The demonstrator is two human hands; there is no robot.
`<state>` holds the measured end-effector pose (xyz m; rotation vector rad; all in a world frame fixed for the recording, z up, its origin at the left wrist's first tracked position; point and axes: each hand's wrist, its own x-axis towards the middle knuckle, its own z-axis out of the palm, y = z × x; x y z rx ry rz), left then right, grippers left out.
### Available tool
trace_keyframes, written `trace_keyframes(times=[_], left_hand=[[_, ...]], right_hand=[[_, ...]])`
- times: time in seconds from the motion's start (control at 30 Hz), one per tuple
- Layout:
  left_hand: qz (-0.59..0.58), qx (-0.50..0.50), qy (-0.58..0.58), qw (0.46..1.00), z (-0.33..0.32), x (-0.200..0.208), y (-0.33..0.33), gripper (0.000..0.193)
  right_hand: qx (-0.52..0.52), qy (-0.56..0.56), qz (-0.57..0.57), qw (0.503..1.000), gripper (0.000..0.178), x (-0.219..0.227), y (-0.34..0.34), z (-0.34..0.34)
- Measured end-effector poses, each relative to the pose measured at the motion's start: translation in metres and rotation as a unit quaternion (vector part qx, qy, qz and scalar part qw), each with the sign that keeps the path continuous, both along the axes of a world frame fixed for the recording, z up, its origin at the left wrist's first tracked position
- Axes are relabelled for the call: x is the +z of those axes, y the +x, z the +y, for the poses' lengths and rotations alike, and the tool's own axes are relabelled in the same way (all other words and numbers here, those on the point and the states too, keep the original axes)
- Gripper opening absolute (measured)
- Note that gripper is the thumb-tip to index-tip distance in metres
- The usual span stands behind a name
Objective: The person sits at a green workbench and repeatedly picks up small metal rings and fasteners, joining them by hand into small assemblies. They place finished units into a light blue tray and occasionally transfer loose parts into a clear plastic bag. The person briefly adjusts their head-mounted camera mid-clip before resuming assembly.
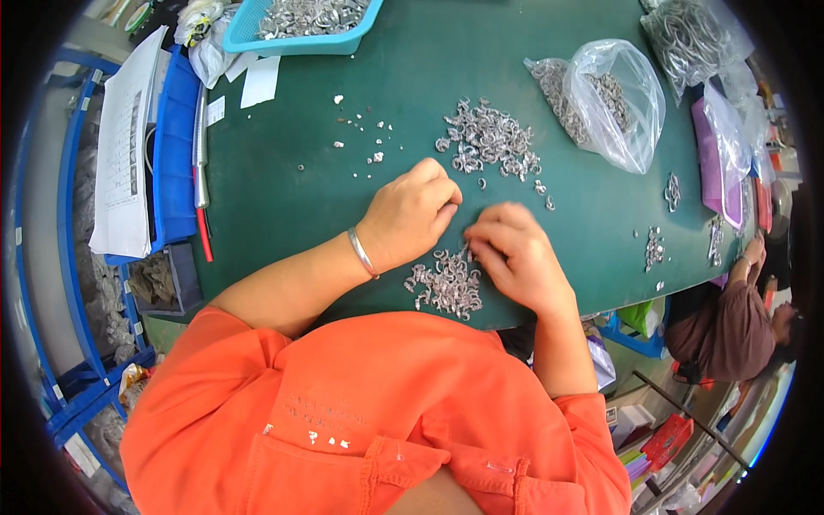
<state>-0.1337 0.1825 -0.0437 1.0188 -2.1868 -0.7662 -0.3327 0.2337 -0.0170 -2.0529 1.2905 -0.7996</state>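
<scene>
My left hand (415, 210) is closed, its fingers curled inward just above the near pile; whatever it may hold is hidden. A silver bangle circles that wrist. Facing it, my right hand (520, 256) is closed too, slightly smeared by motion. Its thumb and fingertips come together at the upper right edge of the near pile, and I cannot make out what is in them. That near pile of small curved silvery metal pieces (446, 285) lies close to my body. A larger far pile of similar pieces (493, 140) sits beyond my hands, with a few strays beside it.
A turquoise basket (296, 43) of metal pieces stands at the far left. Clear plastic bags (631, 112) of pieces lie at the right. Blue bins with papers (129, 146) border the left edge. Another person (730, 330) sits at the right by a purple tray (719, 163).
</scene>
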Motion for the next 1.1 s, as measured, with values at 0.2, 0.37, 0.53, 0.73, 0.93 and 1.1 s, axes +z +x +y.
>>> trace_keyframes(times=[0.2, 0.37, 0.53, 0.73, 0.93, 1.1], left_hand=[[0.051, -0.003, 0.041, 0.998, -0.001, 0.003, -0.001, 0.012], [0.117, 0.025, 0.151, 0.981, -0.003, 0.004, 0.004, 0.013], [0.259, 0.012, 0.279, 0.925, -0.005, 0.004, 0.009, 0.010], [0.237, 0.182, 0.049, 0.953, -0.088, 0.038, 0.041, 0.009], [0.016, 0.352, -0.198, 0.915, -0.177, 0.043, 0.111, 0.017], [0.160, 0.329, -0.143, 0.920, -0.130, 0.030, 0.068, 0.019]], right_hand=[[-0.120, -0.147, 0.040, 0.981, 0.016, -0.014, 0.011, -0.020], [-0.121, -0.138, 0.063, 0.981, 0.013, -0.022, 0.011, -0.018], [-0.073, -0.096, 0.066, 0.990, 0.012, -0.007, 0.011, -0.008], [0.015, 0.045, -0.083, 0.995, 0.013, 0.017, -0.003, 0.015], [-0.246, -0.142, 0.084, 0.955, 0.028, -0.005, -0.039, 0.002], [-0.201, -0.091, 0.034, 0.975, 0.041, -0.017, -0.036, 0.000]])
